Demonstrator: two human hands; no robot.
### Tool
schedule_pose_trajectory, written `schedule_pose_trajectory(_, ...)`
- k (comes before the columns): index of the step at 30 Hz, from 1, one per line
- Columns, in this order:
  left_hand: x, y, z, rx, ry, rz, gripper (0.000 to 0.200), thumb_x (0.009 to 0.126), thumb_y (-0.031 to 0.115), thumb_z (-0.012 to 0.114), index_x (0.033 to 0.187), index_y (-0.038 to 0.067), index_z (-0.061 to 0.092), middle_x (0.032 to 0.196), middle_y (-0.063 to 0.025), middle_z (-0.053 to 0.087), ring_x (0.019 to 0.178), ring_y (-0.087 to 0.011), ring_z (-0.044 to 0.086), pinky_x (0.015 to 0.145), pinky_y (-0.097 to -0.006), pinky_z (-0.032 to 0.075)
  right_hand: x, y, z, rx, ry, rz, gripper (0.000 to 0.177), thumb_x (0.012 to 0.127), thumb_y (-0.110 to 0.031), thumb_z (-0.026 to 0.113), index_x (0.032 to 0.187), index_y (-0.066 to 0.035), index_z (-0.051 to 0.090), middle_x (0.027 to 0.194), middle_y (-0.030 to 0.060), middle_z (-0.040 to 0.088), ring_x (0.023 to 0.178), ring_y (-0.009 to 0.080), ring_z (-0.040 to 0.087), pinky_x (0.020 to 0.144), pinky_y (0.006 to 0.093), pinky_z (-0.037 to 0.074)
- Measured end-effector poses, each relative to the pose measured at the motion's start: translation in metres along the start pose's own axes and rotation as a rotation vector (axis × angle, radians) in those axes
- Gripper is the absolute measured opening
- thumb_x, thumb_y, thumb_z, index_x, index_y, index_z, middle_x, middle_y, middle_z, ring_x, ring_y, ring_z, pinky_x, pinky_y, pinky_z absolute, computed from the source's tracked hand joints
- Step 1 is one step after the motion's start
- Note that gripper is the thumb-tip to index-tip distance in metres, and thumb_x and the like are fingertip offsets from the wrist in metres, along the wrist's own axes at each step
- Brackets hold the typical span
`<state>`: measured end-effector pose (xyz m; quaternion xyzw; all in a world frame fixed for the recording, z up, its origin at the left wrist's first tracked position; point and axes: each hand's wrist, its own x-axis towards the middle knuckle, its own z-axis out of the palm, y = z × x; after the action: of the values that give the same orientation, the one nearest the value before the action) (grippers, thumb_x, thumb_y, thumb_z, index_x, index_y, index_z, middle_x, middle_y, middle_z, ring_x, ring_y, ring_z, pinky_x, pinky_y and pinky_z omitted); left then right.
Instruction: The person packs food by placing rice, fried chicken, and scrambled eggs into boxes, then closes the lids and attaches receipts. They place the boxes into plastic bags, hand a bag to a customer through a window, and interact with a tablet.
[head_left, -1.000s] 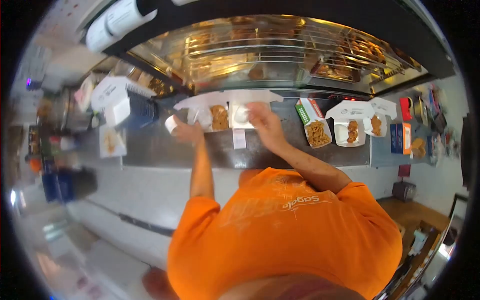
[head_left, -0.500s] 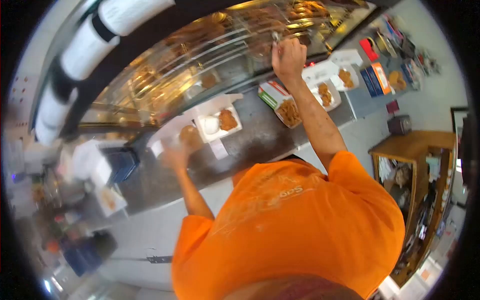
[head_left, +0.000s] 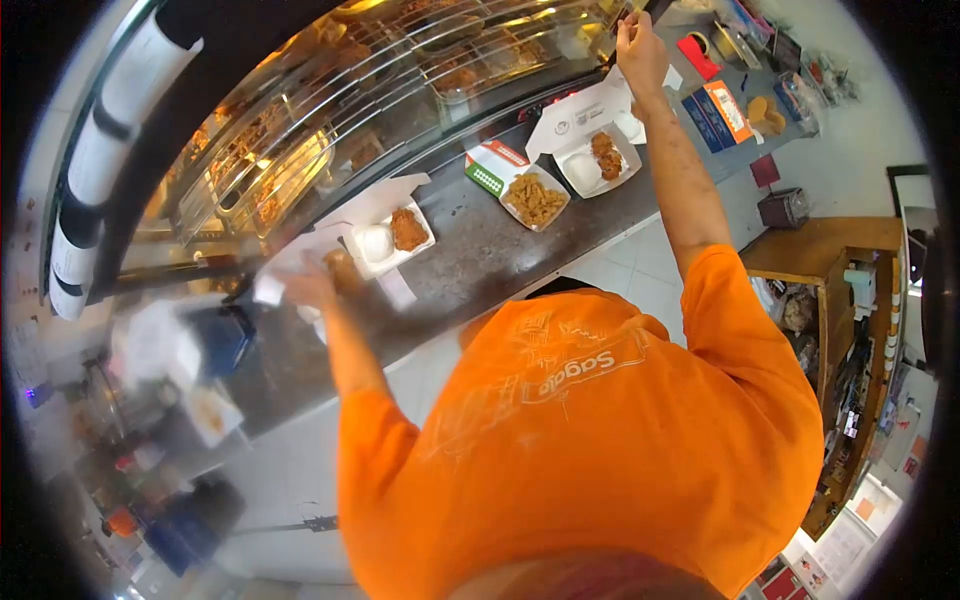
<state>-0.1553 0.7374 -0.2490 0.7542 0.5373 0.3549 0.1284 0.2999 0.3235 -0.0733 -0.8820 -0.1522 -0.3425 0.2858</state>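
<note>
My right hand (head_left: 642,52) is raised at the display's right edge, fingers closed on something too small to make out. Beneath its wrist stands an open white box (head_left: 625,185) with fried chicken (head_left: 605,157) and a round white portion. My left hand (head_left: 310,288) is smeared by motion over the counter's left part, by a whitish open box lid (head_left: 268,290). Next to it a brown food piece (head_left: 343,270) is blurred. Just right of it, another white box (head_left: 432,238) holds fried chicken (head_left: 408,230) and a white round portion (head_left: 375,243).
A glass display (head_left: 400,75) with trays of fried food runs behind the counter (head_left: 470,255). A red-green carton (head_left: 483,180) holds golden-brown pieces (head_left: 537,200). A blue-orange box (head_left: 718,115) stands to the right. Dark blue boxes (head_left: 222,338) lie left; a wooden cabinet (head_left: 820,250) stands right.
My right hand has moved right and up along the display, above the boxes at the right. My left hand has shifted slightly left. The whole view has turned, so the boxes appear further left.
</note>
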Motion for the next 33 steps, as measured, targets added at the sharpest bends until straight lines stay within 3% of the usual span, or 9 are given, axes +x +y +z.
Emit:
schedule_pose_trajectory(2, -0.005, 0.019, -0.002, 0.315, -0.180, -0.216, 0.083, 0.083, 0.059, 0.051, 0.143, 0.008, 0.024, 0.123, -0.0270, 0.049, 0.116, -0.0426, 0.042, 0.093, -0.0631, 0.027, 0.005, 0.021, 0.002, -0.017, 0.029, -0.026, 0.021, 0.087, -0.028, 0.059, 0.097, -0.010, 0.052, 0.069, 0.0099, 0.065, 0.064, 0.0293, 0.064, 0.055, 0.0415, 0.047)
schedule_pose_trajectory(6, -0.014, -0.001, 0.003, 0.468, 0.118, -0.341, 0.080, 0.083, 0.057, 0.053, 0.143, 0.012, 0.026, 0.130, -0.0202, 0.048, 0.125, -0.0439, 0.035, 0.096, -0.0674, 0.019, -0.020, 0.040, -0.023, 0.587, -0.155, 0.195, 0.028, 0.087, -0.031, 0.061, 0.088, -0.004, 0.055, 0.062, 0.0057, 0.059, 0.053, 0.0140, 0.058, 0.051, 0.0292, 0.045)
schedule_pose_trajectory(8, -0.014, -0.003, -0.016, 0.187, 0.403, 0.023, 0.067, 0.086, 0.055, 0.051, 0.133, 0.007, 0.045, 0.127, -0.0218, 0.051, 0.116, -0.0409, 0.044, 0.093, -0.0544, 0.031, -0.048, 0.082, -0.035, 0.581, -0.465, 0.465, 0.035, 0.089, -0.036, 0.058, 0.080, -0.002, 0.059, 0.065, 0.0042, 0.060, 0.055, 0.0112, 0.058, 0.050, 0.0258, 0.044)
schedule_pose_trajectory(10, -0.013, 0.046, -0.048, -0.063, 0.436, 0.337, 0.040, 0.089, 0.027, 0.060, 0.120, 0.003, 0.056, 0.113, -0.0208, 0.060, 0.097, -0.0316, 0.057, 0.082, -0.0406, 0.045, -0.091, 0.136, -0.036, 0.520, -0.539, 0.622, 0.041, 0.089, -0.038, 0.056, 0.073, -0.001, 0.061, 0.065, 0.0041, 0.059, 0.054, 0.0101, 0.057, 0.049, 0.0251, 0.043)
schedule_pose_trajectory(15, -0.063, 0.180, -0.060, -0.773, -0.190, -0.021, 0.042, 0.084, 0.001, 0.063, 0.124, 0.001, 0.052, 0.108, -0.0118, 0.062, 0.081, -0.0130, 0.062, 0.058, -0.0201, 0.049, -0.187, 0.167, -0.096, 0.342, -0.707, 0.780, 0.052, 0.081, -0.041, 0.066, 0.123, -0.015, 0.053, 0.106, 0.0089, 0.058, 0.073, 0.0132, 0.060, 0.057, 0.0278, 0.046)
schedule_pose_trajectory(19, -0.152, 0.318, -0.066, -0.947, -0.748, -0.068, 0.062, 0.083, -0.006, 0.059, 0.139, 0.003, 0.034, 0.121, -0.0133, 0.053, 0.077, -0.0139, 0.062, 0.065, -0.0250, 0.053, -0.190, 0.206, -0.140, 0.456, -1.216, 0.980, 0.055, 0.081, -0.038, 0.066, 0.129, -0.018, 0.049, 0.109, 0.0070, 0.057, 0.079, 0.0152, 0.061, 0.066, 0.0318, 0.047)
schedule_pose_trajectory(24, -0.265, 0.450, -0.038, -1.286, -1.159, 0.257, 0.063, 0.083, -0.009, 0.057, 0.140, 0.005, 0.034, 0.112, -0.0122, 0.050, 0.067, -0.0119, 0.062, 0.059, -0.0211, 0.052, -0.174, 0.317, -0.193, 0.407, -0.992, 0.837, 0.045, 0.085, -0.041, 0.062, 0.122, -0.017, 0.055, 0.109, 0.0066, 0.059, 0.082, 0.0142, 0.061, 0.068, 0.0303, 0.047)
schedule_pose_trajectory(30, -0.362, 0.562, -0.010, -1.245, -1.302, 0.495, 0.066, 0.081, -0.008, 0.060, 0.141, 0.005, 0.033, 0.110, -0.0116, 0.050, 0.075, -0.0138, 0.064, 0.063, -0.0231, 0.053, -0.149, 0.498, -0.267, 0.417, -0.698, 0.976, 0.027, 0.088, -0.034, 0.060, 0.104, -0.011, 0.063, 0.099, 0.0048, 0.061, 0.080, 0.0141, 0.062, 0.063, 0.0268, 0.047)
schedule_pose_trajectory(33, -0.391, 0.601, 0.010, -1.138, -1.277, 0.497, 0.069, 0.080, -0.008, 0.061, 0.141, 0.007, 0.033, 0.106, -0.0097, 0.053, 0.073, -0.0119, 0.062, 0.063, -0.0220, 0.051, -0.080, 0.501, -0.291, 0.300, -0.382, 0.676, 0.023, 0.088, -0.019, 0.062, 0.106, -0.005, 0.061, 0.097, 0.0060, 0.061, 0.072, 0.0112, 0.060, 0.057, 0.0241, 0.043)
